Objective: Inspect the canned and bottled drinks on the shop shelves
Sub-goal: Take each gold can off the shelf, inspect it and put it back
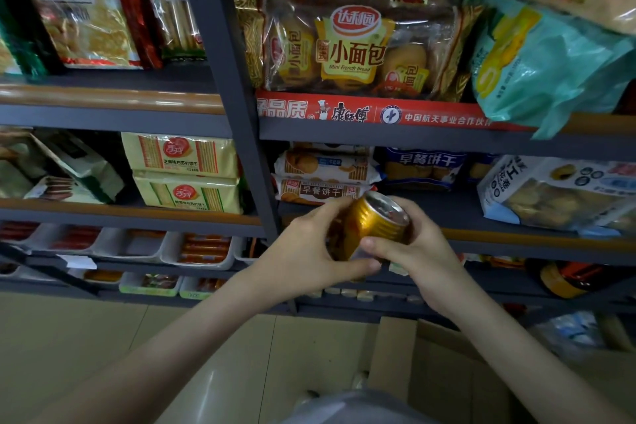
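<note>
Centre of the frame, just in front of the lower-middle shelf edge [516,244]: a gold can [370,222] held in both hands, tilted, its silver top aimed up and to the right. Onlooker's read: the left hand [306,251] wraps the lower body, fingers curled close round it and thumb underneath. The right hand [425,251] grips the ribbed shoulder, thumb across the front and the other fingers tucked behind the rim. Both are closed snug on the can. The label is mostly covered by palms (can't read it). Biscuit packs [323,179] sit right behind, a teal bag [550,62] overhangs its shelf at upper right, and a cardboard box [447,372] and tiled floor [103,337] lie below. Risk, as I judge it: turning the can to read it means regripping, and smooth metal could slip between the palms, drop onto the box or tiles and dent. A raised elbow could also catch the overhanging bag and pull it off.
</note>
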A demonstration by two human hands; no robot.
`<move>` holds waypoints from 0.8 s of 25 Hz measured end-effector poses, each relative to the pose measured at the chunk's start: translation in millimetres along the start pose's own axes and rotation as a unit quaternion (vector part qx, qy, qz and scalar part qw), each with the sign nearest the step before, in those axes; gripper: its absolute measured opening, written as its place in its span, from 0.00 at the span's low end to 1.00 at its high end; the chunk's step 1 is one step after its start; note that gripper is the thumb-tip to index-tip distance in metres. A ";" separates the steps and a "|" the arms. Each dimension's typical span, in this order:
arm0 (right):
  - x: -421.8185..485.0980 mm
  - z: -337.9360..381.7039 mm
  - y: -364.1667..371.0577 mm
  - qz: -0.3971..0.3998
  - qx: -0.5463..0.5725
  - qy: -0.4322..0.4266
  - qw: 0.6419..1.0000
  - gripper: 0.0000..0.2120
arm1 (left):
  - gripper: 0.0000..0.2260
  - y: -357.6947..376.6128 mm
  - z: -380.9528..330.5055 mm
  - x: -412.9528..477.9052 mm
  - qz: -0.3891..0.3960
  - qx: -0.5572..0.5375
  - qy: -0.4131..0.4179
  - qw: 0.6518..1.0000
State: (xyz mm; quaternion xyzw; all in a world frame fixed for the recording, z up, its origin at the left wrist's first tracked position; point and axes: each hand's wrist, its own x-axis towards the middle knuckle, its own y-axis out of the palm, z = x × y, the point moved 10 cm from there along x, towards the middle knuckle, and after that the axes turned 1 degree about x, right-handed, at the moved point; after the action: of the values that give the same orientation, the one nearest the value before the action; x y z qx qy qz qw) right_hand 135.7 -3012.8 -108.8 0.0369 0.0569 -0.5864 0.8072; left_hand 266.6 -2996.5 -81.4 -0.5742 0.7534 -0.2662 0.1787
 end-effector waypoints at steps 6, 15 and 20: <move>-8.4 21.4 5.9 0.074 -0.071 -0.125 0.987 0.42 | 0.27 -7.2 -4.7 6.9 -0.052 -0.084 -0.004 0.995; -11.5 52.3 14.3 0.112 -0.403 -0.268 0.868 0.48 | 0.20 26.6 2.1 18.3 0.081 -0.407 -0.139 0.899; -9.5 48.7 10.6 0.187 -0.189 -0.193 0.944 0.54 | 0.27 20.4 -3.9 23.3 0.114 -0.394 -0.102 0.906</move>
State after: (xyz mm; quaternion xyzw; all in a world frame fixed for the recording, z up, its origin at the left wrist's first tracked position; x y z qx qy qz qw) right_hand 145.2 -3006.8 -59.4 -0.2202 0.0024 -0.3989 0.8902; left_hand 242.1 -3014.1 -89.8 -0.5323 0.8347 0.1346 0.0427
